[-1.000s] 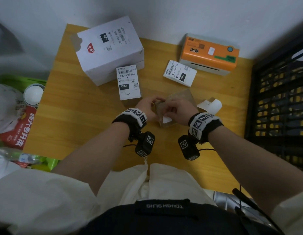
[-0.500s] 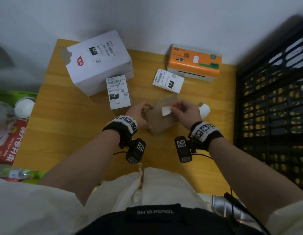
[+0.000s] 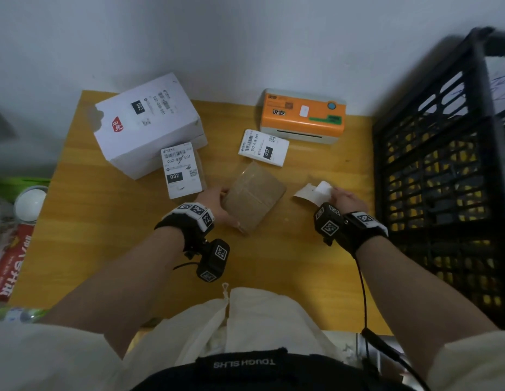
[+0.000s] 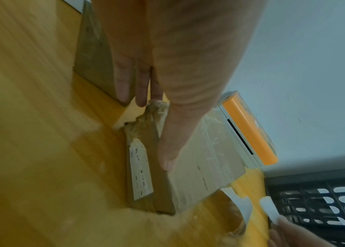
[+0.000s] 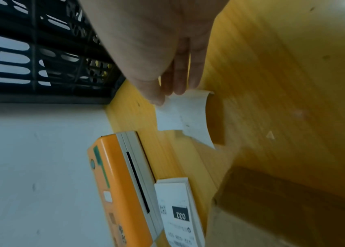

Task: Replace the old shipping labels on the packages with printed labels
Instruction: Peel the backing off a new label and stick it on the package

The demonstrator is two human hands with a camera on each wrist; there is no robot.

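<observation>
A brown taped package (image 3: 254, 196) lies at the table's middle. My left hand (image 3: 225, 204) holds its left end, thumb on top (image 4: 167, 158) and fingers along the far side. A small pale label (image 4: 141, 172) shows on its near side face. My right hand (image 3: 334, 193) is off to the right near the crate and pinches a peeled white label piece (image 5: 180, 113) between thumb and fingertips. Another white scrap (image 3: 303, 193) lies just beneath it. A stack of printed labels (image 3: 264, 148) sits before the orange printer (image 3: 302, 117).
A white box (image 3: 146, 122) with a label stands at the back left. Beside it lies a second package topped by a 032 label (image 3: 180, 170). A black crate (image 3: 443, 179) walls off the right side. Bags and a white lid (image 3: 29, 203) sit left of the table.
My right hand has pulled the white label piece off the brown package and carried it right, to the scrap beside the crate. The left hand still holds the package.
</observation>
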